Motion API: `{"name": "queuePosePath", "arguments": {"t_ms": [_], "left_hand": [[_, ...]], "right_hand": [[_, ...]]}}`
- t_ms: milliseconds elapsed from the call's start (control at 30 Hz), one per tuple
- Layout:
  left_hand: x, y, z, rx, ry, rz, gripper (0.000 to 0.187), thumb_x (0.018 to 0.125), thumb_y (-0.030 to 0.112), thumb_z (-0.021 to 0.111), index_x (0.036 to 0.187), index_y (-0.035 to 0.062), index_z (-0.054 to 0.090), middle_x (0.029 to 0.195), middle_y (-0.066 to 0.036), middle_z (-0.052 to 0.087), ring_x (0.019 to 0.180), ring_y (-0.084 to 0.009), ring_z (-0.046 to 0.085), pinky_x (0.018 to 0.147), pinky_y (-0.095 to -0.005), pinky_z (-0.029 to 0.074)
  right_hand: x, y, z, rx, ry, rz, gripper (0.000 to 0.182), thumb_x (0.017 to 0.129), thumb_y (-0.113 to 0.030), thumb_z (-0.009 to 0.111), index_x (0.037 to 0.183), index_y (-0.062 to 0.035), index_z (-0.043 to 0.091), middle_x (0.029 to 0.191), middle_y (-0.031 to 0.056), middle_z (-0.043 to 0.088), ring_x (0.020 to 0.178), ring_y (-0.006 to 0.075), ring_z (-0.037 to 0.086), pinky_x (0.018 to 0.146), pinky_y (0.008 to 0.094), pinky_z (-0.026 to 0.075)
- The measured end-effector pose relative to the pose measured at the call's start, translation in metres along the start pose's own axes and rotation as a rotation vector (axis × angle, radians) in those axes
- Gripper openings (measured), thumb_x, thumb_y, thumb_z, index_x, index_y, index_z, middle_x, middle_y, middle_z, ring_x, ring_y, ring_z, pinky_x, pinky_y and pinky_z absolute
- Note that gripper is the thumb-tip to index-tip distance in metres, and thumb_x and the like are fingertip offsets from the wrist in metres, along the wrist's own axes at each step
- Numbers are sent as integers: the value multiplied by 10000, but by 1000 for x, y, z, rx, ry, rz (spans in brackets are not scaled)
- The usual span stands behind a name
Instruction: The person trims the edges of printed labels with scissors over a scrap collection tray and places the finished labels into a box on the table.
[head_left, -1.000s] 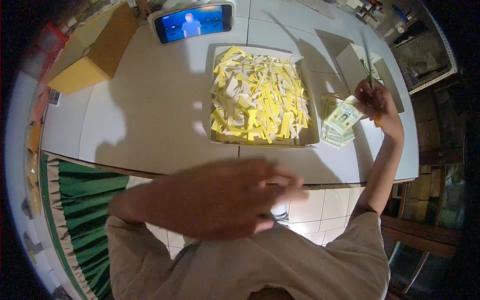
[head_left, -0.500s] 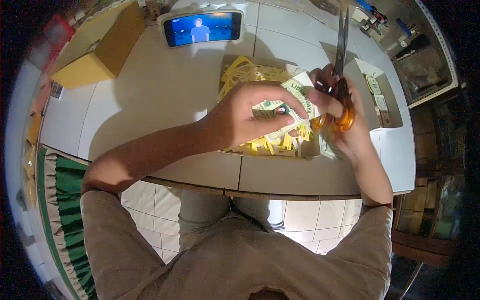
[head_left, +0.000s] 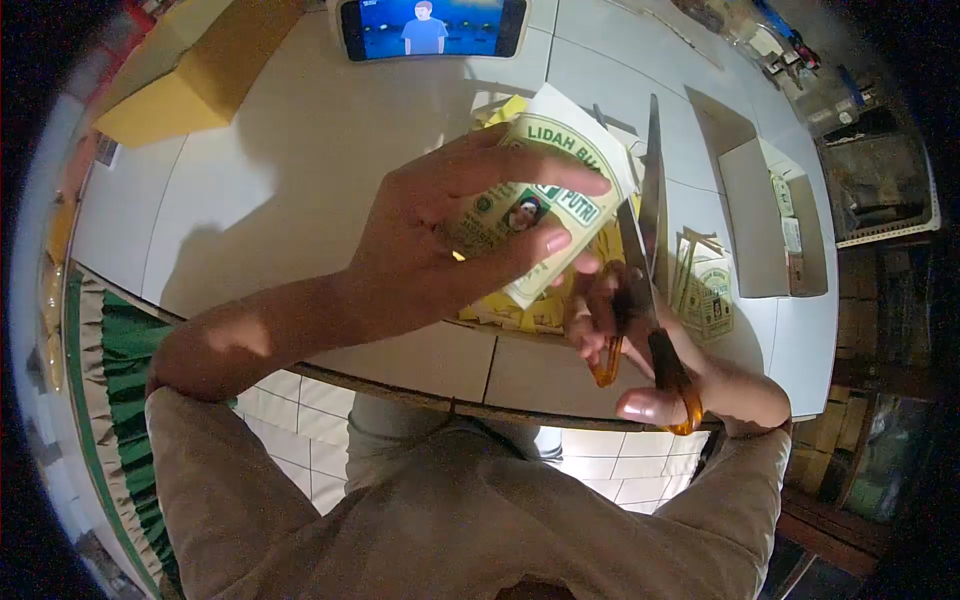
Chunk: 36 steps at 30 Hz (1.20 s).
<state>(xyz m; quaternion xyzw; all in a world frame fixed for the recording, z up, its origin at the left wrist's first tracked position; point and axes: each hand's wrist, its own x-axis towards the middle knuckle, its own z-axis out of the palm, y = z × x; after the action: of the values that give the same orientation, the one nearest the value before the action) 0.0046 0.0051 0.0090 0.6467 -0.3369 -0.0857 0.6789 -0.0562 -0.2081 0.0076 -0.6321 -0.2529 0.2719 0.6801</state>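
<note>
Printed paper label (head_left: pixel 545 190), cream w/ green border, sits centre-top of frame, pinched in left hand (head_left: pixel 450 235): thumb under, fingers over the face, grip clamped on it. Its long axis runs diagonally, lower left to upper right. Scissors (head_left: pixel 645 270) lie just right of the label, steel blades pointing up-frame, slightly parted, near the label's right edge; whether they touch it, can't tell. Right hand (head_left: pixel 640 360) is at lower right, grip closed through the glossy orange handles. Under the label: tray of thin yellow paper strips (head_left: pixel 520 310), mostly hidden. White tiled table (head_left: pixel 300 150) carries a phone (head_left: pixel 432 25) at top, a cardboard box (head_left: pixel 200 70) upper left, an open carton (head_left: pixel 765 215) and loose labels (head_left: pixel 708 295) at right.
</note>
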Motion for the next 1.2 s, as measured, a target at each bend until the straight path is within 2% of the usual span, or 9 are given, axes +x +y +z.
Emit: {"name": "queuePosePath", "arguments": {"t_ms": [133,200,333,400,633,733,900,1100,1200], "left_hand": [[-1,-7,2,35,-23,77,247,819,61,522,1057,-5,529,1081,-135,463,943,-238,546,744,-343,539],[-1,-11,0,111,-56,149,255,824,77,519,1062,-13,522,1082,-136,461,966,-232,526,758,-354,537],[-2,-7,-1,59,-62,78,276,812,102,543,1065,-8,530,1073,-139,479,1003,-226,504,801,-345,504],[1,-6,-4,327,-66,205,292,792,122,570,1059,5,548,1067,-144,498,1012,-223,502,846,-336,442],[0,-5,-3,305,-47,165,281,777,115,568,1045,31,567,1047,-143,519,998,-238,513,856,-333,404],[0,-5,-3,337,-53,180,284,771,104,565,1046,36,567,1039,-143,523,998,-236,514,854,-328,405],[-1,-7,-1,300,-30,188,310,741,62,576,1050,41,567,1053,-130,523,1003,-217,514,850,-315,407],[-1,-7,-1,311,-27,179,317,740,39,580,1057,41,562,1059,-133,522,997,-223,518,849,-321,412],[0,-9,-1,342,-21,220,318,738,23,579,1055,40,563,1049,-137,526,989,-226,522,846,-321,414]], "right_hand": [[0,5,-5,-50,-110,5,631,686,-132,694,1143,-19,274,852,30,331,777,132,335,711,255,294],[5,1,5,40,97,74,447,623,-312,659,778,-117,288,748,38,342,655,122,339,589,239,303],[5,4,1,22,71,79,451,622,-317,656,771,-114,282,727,31,340,639,114,318,570,234,270],[1,12,-6,-24,-97,-47,587,678,-126,693,1104,-33,299,797,23,314,720,125,313,652,256,276],[0,9,-9,-103,-73,34,493,670,-132,688,992,-44,325,771,12,314,691,117,309,635,244,263],[2,9,-12,-146,-137,12,523,669,-122,683,1036,-35,321,774,11,316,695,115,310,633,243,266],[-1,8,-5,-5,-27,60,603,668,-98,679,1127,-22,295,777,15,314,702,115,311,644,245,269],[2,13,-13,-124,-131,-35,628,659,-80,683,1148,-43,292,786,12,311,715,110,313,657,238,272],[0,14,-10,-59,-94,17,617,659,-77,680,1142,-51,298,789,10,310,717,108,311,668,238,269]]}}
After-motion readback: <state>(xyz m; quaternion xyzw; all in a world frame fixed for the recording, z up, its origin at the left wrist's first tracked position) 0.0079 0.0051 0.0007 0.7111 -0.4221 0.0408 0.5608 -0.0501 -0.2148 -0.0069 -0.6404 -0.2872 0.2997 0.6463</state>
